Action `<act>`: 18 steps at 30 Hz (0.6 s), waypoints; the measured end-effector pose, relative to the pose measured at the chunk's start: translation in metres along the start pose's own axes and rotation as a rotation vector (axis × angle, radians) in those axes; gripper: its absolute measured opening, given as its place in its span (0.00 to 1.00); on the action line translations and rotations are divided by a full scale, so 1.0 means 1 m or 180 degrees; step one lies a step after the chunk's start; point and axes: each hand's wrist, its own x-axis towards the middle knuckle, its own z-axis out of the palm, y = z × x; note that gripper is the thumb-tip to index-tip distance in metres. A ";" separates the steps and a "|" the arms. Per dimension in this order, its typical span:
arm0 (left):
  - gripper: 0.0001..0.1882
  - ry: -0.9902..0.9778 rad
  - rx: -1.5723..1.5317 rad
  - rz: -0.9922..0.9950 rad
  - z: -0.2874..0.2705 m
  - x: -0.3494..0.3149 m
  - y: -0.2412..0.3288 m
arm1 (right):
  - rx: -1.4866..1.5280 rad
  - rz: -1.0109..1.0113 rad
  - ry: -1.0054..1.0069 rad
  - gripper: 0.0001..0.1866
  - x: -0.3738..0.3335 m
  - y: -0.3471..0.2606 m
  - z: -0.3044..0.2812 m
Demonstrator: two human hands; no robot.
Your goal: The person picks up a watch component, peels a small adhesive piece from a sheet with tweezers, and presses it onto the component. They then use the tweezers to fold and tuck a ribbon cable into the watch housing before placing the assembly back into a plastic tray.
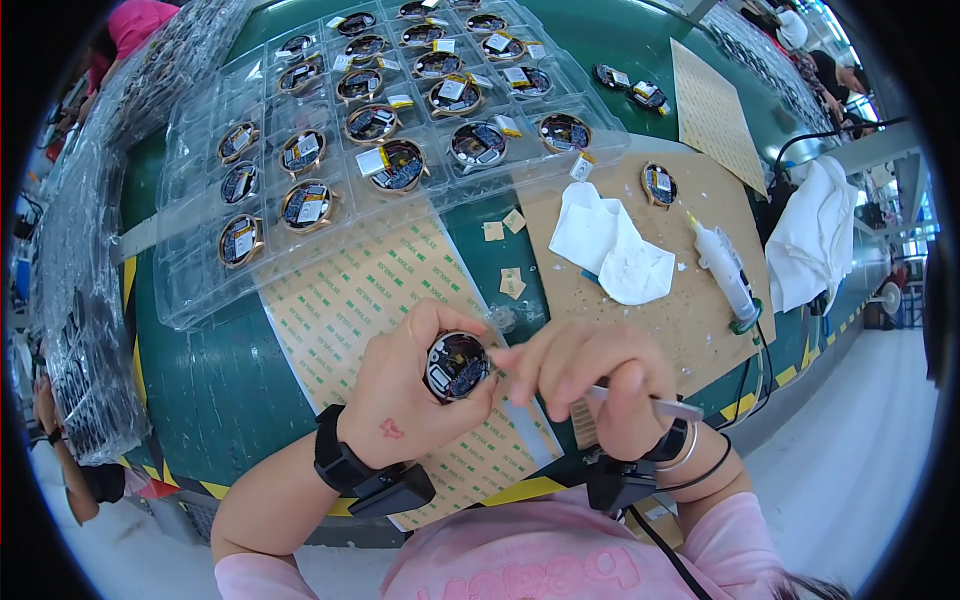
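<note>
My left hand (400, 400) is closed around the rim of a round watch case (457, 367). Its open face shows a dark circuit board with small light parts. Close by on the right, my right hand (600, 375) keeps flat silver tweezers (677, 409) tucked in its curled fingers, their end sticking out past the palm. The right index finger reaches to the edge of the watch case; whether it touches is hard to tell. Beneath both hands lies a tan sheet of printed adhesive backing (350, 300).
A clear compartment tray (190, 285) with several open watch cases fills the back left. On a brown board (700, 340) lie a white cloth (612, 245), another watch case (659, 185) and a glue syringe (727, 275). Adhesive pieces (512, 283) lie near the tray. Cables hang at the right edge.
</note>
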 end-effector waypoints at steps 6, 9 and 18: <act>0.23 -0.0051 0.0186 0.0045 0.001 -0.001 0.002 | -0.1819 0.0177 -0.0281 0.10 0.004 -0.021 -0.007; 0.23 -0.0023 0.0273 0.0226 0.005 -0.003 0.000 | -0.3254 -0.0427 -0.0919 0.07 0.011 -0.013 0.001; 0.22 -0.0219 0.0483 0.0486 0.006 -0.004 0.001 | -0.3235 -0.0416 -0.0870 0.10 0.005 0.003 0.001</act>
